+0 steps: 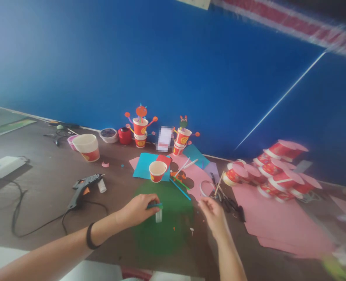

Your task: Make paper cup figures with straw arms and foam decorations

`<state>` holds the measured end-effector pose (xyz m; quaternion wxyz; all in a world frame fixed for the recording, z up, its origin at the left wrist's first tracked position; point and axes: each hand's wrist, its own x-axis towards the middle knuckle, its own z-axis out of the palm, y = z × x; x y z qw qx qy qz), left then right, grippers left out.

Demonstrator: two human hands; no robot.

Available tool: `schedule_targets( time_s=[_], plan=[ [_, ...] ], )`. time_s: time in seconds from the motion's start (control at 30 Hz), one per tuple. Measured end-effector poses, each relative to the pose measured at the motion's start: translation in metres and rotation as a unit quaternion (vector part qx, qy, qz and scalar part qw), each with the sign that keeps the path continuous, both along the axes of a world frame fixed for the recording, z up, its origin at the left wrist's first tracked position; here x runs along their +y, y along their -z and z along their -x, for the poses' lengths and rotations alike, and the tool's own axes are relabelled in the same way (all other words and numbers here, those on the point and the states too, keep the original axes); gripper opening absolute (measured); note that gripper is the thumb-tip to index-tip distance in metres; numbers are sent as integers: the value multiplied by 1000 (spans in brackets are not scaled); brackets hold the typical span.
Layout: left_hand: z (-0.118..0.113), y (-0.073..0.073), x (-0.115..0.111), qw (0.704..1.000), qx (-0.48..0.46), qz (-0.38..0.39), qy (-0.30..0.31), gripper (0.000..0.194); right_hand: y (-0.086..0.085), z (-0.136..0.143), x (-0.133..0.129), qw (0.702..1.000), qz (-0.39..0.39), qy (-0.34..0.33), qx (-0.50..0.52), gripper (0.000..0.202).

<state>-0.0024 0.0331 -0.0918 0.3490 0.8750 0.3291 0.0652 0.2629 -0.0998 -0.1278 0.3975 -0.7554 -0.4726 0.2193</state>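
Observation:
My left hand (140,209) is closed around a thin blue straw (155,205) above a green paper sheet (173,244). Just under its fingers shows a small whitish piece (159,216); whether the hand grips it too, I cannot tell. My right hand (213,214) has thumb and fingertips pinched together near a ring of tape (206,189); anything between them is too small to make out. Beyond the left hand, a paper cup (157,171) stands upright on blue paper (142,167). To its right lie a blue strip (181,190), a green strip (187,185) and several white straws (187,164).
On the left lie a glue gun (86,185) with its cable and a power strip (3,168). Larger cups (88,148) stand behind. Two cup figures (140,127) are near the blue wall. Scissors (227,201), pink paper (278,222) and stacked red cups (284,175) occupy the right.

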Motion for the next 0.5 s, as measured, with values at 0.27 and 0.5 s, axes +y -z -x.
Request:
schedule_targets(
  time_s=[0.27, 0.5],
  plan=[
    [1, -8, -3, 999, -7, 36, -25, 14, 9, -104, -32, 945, 131, 169, -248, 27],
    [-3, 2, -3, 987, -59, 130, -68, 23, 19, -132, -14, 913, 240, 137, -300, 13]
  ],
)
